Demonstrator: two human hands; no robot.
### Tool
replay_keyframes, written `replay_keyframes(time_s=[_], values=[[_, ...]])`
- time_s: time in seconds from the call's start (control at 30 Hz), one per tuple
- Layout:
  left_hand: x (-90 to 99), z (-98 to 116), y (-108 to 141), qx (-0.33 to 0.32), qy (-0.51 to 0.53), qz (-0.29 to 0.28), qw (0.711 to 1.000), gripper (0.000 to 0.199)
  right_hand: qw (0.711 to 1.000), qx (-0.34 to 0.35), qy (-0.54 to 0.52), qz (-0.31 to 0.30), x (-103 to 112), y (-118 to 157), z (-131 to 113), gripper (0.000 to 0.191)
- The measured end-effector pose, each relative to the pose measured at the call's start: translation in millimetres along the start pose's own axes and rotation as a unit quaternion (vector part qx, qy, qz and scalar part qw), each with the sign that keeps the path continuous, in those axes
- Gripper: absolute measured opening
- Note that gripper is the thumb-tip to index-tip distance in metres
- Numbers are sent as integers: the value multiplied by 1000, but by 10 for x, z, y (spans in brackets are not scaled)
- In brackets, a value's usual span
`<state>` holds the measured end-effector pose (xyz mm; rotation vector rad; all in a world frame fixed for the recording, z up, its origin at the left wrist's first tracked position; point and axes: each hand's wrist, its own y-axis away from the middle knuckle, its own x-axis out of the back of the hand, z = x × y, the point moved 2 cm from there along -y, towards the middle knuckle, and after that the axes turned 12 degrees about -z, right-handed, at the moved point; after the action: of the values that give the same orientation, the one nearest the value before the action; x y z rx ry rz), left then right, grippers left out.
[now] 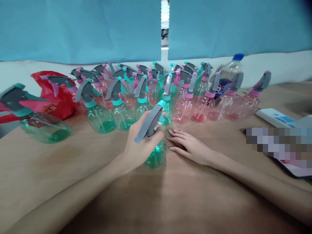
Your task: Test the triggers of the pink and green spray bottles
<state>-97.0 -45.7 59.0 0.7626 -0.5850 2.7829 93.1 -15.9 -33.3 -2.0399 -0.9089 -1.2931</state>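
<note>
My left hand is wrapped round the neck of a green spray bottle with a grey and turquoise trigger head. That bottle is upright at the middle of the table, and its neck is hidden by my fingers. To its right, my right hand lies palm down on the wooden tabletop, fingers stretched out, holding nothing. Just beyond both hands runs a front row of spray bottles: green ones on the left and pink ones on the right. Several more pink and green bottles crowd behind them.
A green spray bottle stands at the far left, by a red plastic bag. A blue-capped drink bottle is at the back right. Nearer on the right lie a white device and a pixelated flat object. Blue cloth hangs behind.
</note>
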Motion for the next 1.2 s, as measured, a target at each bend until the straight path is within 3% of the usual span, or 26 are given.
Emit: replay_keyframes(time_s=[0.13,0.23,0.43,0.63,0.8,0.93,1.07,1.2], values=[[1,-44,3,-8,6,18,1000,24,999,9,-41,-23,57,-5,-140,47],[25,-70,16,-6,8,22,1000,30,997,15,-68,-41,131,-33,-303,53],[239,-130,145,-8,-23,50,998,32,991,46,-113,-60,274,-211,-692,71],[637,-220,460,9,-47,93,995,35,990,78,-116,-25,217,-580,-1165,79],[1074,-347,762,25,-116,157,980,26,991,75,-109,9,34,-1027,-1612,69],[1413,-520,952,38,-110,198,973,28,987,107,-118,33,-127,-1382,-1932,78],[1669,-640,1058,54,-107,224,967,34,986,106,-123,26,-221,-1651,-2168,79],[1877,-628,1153,62,-110,221,967,46,990,101,-99,10,-219,-1862,-2291,77]])
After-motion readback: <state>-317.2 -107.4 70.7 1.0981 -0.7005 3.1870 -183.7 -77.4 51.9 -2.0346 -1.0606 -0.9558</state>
